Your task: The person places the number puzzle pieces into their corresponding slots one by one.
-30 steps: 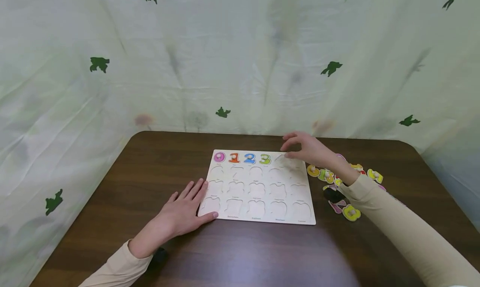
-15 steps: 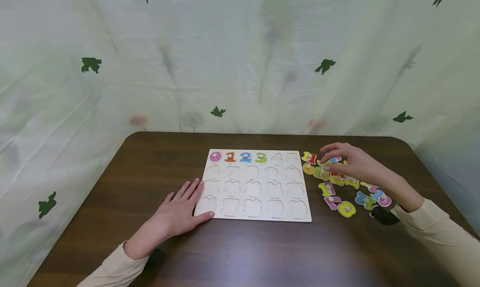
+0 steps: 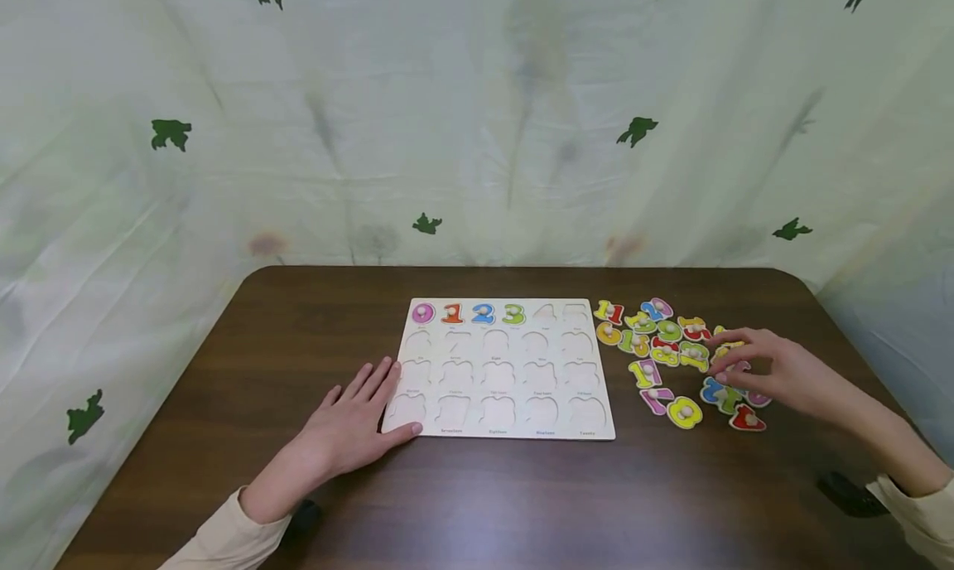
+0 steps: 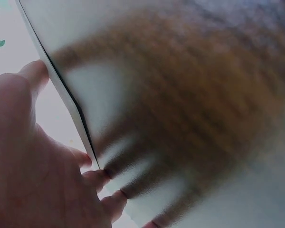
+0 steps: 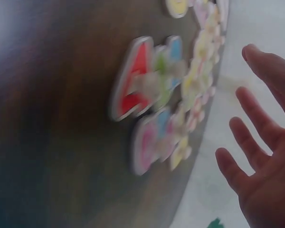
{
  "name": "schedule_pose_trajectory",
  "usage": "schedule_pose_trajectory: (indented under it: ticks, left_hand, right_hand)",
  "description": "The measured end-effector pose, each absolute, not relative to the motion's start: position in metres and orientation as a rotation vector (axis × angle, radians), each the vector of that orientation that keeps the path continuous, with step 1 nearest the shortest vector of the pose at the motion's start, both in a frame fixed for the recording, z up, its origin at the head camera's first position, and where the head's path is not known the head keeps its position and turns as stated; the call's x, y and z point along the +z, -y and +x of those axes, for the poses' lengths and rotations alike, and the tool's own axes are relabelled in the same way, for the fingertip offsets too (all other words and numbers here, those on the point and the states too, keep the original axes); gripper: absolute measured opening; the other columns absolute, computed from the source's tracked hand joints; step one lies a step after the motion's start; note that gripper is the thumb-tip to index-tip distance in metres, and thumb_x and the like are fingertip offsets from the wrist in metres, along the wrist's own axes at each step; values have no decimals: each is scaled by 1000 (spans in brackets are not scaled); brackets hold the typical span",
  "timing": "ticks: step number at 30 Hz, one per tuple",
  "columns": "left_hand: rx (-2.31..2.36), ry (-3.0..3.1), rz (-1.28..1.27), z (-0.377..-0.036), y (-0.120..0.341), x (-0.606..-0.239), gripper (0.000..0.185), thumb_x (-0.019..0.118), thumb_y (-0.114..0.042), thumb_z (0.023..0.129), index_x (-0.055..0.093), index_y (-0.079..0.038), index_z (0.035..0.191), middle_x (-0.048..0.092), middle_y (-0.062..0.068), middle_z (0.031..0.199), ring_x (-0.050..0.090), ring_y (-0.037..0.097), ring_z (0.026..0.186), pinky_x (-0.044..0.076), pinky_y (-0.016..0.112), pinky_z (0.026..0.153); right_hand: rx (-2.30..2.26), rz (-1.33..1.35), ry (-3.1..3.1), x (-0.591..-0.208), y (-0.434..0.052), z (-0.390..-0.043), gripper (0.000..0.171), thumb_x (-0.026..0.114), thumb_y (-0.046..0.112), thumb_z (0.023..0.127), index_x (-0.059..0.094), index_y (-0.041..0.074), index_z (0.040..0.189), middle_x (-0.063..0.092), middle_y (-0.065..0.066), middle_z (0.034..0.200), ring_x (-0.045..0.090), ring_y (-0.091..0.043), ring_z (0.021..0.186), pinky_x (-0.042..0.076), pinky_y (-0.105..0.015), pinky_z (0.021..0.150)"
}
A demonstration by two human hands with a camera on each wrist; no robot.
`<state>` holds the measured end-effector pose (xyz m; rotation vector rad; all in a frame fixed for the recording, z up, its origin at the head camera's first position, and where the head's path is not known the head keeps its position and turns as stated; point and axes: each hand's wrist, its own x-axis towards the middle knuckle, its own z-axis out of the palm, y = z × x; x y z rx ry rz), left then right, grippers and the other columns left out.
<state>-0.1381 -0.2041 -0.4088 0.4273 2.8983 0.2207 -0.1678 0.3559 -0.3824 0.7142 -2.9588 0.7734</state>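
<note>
At the left, a cream sleeve [image 3: 224, 537] leads to the left hand [image 3: 354, 429], spread wide and flat on the counter [image 3: 477, 504], its fingertips touching the left edge of a white puzzle board [image 3: 478, 356] and its thumb at the near left corner. The board lies flat, near the middle of the counter. Along its far row, from left to right, sit a pink 0 [image 3: 423, 313], an orange 1 [image 3: 452, 313], a blue 2 [image 3: 483, 313] and a green 3 [image 3: 513, 313], followed by outlined number recesses. Just beyond the right edge begins a scatter of loose knobbed number pieces: a yellow-and-red 11 [image 3: 609, 311] near the board's far corner, a round yellow piece [image 3: 685, 413] nearer the person, and a red 4 [image 3: 748, 418] further right. The right hand [image 3: 782, 371] is over the right part of the scatter, its grasp wide, thumb apart from loosely bent fingers; whether a fingertip touches a piece cannot be told. A dark object [image 3: 850, 494] shows beside the right sleeve [image 3: 920, 512].
</note>
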Motion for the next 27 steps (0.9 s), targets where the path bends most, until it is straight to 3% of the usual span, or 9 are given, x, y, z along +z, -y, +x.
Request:
schedule_pose_trajectory:
  ticks: [3,7,12,17,24,27]
  left_hand:
    - [230,-2908,434,-138,204,-409,99,45,-76,88,22,-10,158,16,11,163,17,36,147,21,67,108]
    - [242,-2907,445,-138,204,-411,99,44,-76,88,23,-9,157,17,12,163,18,36,147,21,67,107]
    - [246,-2905,444,-139,205,-412,100,44,-77,87,23,-8,157,17,12,162,17,36,147,20,67,108]
    - [222,-2918,442,-140,207,-418,101,42,-79,87,22,-10,158,16,11,163,16,34,148,21,66,108]
    - [231,-2907,437,-139,205,-412,100,43,-77,88,22,-9,158,17,12,163,17,35,147,20,66,108]
    - [244,-2907,433,-138,204,-411,99,45,-76,88,22,-9,157,17,11,163,17,35,147,20,66,108]
  right_hand:
    - [732,809,2886,-392,-371,-157,26,81,8,80,77,31,92,60,-3,119,44,-2,106,49,-23,69]
    - [610,867,2831,-404,-386,-147,39,86,5,70,75,37,90,61,1,118,43,0,108,40,-17,78]
    - [538,790,2876,-414,-396,-139,40,89,14,66,73,42,90,61,0,119,41,-4,110,35,-25,81]
    - [561,723,2930,-420,-396,-135,36,89,18,67,75,39,92,60,-6,119,44,-21,111,38,-37,80]
    - [566,840,2836,-425,-394,-133,45,90,14,65,73,42,95,59,0,120,38,-7,114,32,-27,83]
    - [554,846,2835,-424,-393,-133,44,91,14,64,72,43,92,60,-1,118,39,-8,112,35,-32,82]
